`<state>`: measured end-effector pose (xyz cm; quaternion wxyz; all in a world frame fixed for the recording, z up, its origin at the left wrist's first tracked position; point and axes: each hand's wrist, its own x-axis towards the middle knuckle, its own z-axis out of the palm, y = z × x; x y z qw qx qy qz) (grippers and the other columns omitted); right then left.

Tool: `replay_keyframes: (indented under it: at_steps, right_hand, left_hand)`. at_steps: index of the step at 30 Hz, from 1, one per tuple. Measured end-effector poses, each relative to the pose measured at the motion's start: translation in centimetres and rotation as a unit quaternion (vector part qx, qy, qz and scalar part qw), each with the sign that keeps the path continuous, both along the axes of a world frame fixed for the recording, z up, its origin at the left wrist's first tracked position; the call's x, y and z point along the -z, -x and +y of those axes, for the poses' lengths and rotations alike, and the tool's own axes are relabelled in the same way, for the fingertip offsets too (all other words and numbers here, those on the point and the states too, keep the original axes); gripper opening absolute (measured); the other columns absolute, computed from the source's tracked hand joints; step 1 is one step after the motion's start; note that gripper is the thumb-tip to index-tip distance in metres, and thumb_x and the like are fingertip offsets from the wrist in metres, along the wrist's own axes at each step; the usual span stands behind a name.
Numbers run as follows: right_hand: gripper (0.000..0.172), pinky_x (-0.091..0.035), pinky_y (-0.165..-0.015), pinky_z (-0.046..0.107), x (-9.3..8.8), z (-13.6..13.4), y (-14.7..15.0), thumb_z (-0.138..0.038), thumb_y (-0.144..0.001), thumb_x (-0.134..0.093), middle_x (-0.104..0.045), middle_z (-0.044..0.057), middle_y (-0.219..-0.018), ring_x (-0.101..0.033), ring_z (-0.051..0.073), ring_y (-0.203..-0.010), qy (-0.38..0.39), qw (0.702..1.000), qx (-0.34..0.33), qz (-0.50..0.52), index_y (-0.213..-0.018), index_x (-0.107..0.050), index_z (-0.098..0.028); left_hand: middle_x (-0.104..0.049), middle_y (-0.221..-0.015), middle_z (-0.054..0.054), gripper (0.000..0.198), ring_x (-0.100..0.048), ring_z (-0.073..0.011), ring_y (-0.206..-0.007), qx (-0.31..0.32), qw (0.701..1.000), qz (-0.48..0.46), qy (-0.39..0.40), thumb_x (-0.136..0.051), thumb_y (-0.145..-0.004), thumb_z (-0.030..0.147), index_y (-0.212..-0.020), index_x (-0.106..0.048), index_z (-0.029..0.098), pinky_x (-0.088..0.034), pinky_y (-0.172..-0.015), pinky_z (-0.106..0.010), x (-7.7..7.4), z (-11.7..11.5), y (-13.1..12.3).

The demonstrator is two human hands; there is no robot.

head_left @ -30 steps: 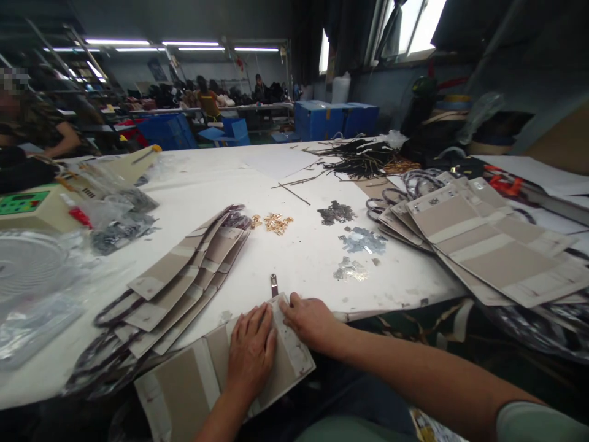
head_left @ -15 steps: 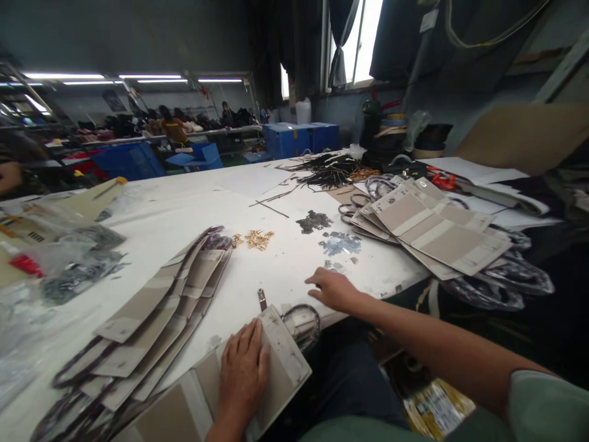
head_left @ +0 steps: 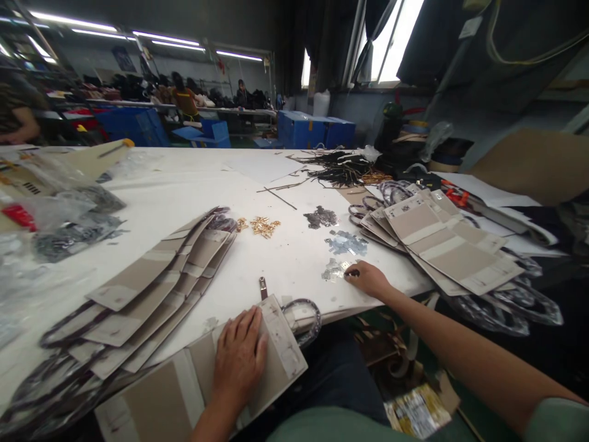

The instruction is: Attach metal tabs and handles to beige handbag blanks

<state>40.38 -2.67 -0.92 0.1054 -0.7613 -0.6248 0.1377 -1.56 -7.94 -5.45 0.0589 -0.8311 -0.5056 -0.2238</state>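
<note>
The flat beige board (head_left: pixel 154 393) lies aslant at the near edge of the surface (head_left: pixel 193 184), its lower part reaching past this edge toward the person. The left hand (head_left: pixel 239 353) rests flat on it, fingers extended and not gripping, probably so that the board does not slip. Beside its right end is a dark wrapped loop (head_left: pixel 317 319), and just beyond its upper corner a small strap with metal end (head_left: pixel 263 287) points away.

The right hand (head_left: pixel 368 279) is at the thin silver plates (head_left: pixel 332 270), fingers bent; something dark is at the fingertips, but I cannot tell whether it is grasped. Farther are the grey plates (head_left: pixel 347 243), the dark metal pieces (head_left: pixel 321 217) and the gold pieces (head_left: pixel 265 226), apparently sorted in separate heaps for easy reach.

On the left, a stack of boards (head_left: pixel 138 282) overlaps like steps and limits the room there; on the right, another pile of boards (head_left: pixel 453 245) lies near the right forearm. Behind are black cords (head_left: pixel 343 169), and plastic bags (head_left: pixel 76 212) crowd the far left side
</note>
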Motion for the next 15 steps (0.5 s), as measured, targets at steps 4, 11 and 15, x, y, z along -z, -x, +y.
replay_keyframes:
  at_steps: [4,11,15]
  right_hand:
    - [0.021,-0.047,-0.088,0.027,-0.2,0.4,-0.3,-0.033,-0.091,-0.068,-0.075,0.005,-0.109,-0.068,0.02,-0.099,0.001,1.0,-0.021,0.016,-0.104,-0.081,-0.023]
    - [0.039,-0.049,-0.089,0.026,-1.4,1.8,-1.7,-0.037,-0.09,-0.07,-0.078,0.007,-0.113,-0.07,0.022,-0.101,0.006,1.0,-0.015,0.023,-0.124,-0.077,-0.021]
    - [0.044,-0.049,-0.083,0.031,-1.2,3.0,-1.9,-0.047,-0.088,-0.071,-0.08,0.011,-0.109,-0.071,0.027,-0.097,0.009,1.0,0.03,0.006,-0.121,-0.079,-0.019]
  left_hand:
    - [-0.062,-0.151,-0.008,0.052,-0.054,-0.0316,-0.138,0.003,1.0,-0.001,-0.008,-0.048,-0.101,0.031,-0.151,-0.054,0.021,-0.035,-0.12,-0.052,-0.2,-0.2,-0.1]
    - [-0.062,-0.15,-0.01,0.052,-0.054,-0.0314,-0.137,0.011,0.999,0.02,-0.03,-0.05,-0.1,0.029,-0.151,-0.053,0.016,-0.036,-0.118,-0.052,-0.2,-0.1,0.1]
    - [-0.062,-0.15,-0.01,0.052,-0.055,-0.0316,-0.136,0.011,0.999,0.017,-0.034,-0.049,-0.1,0.029,-0.151,-0.052,0.017,-0.036,-0.118,-0.053,-0.2,0.0,0.0]
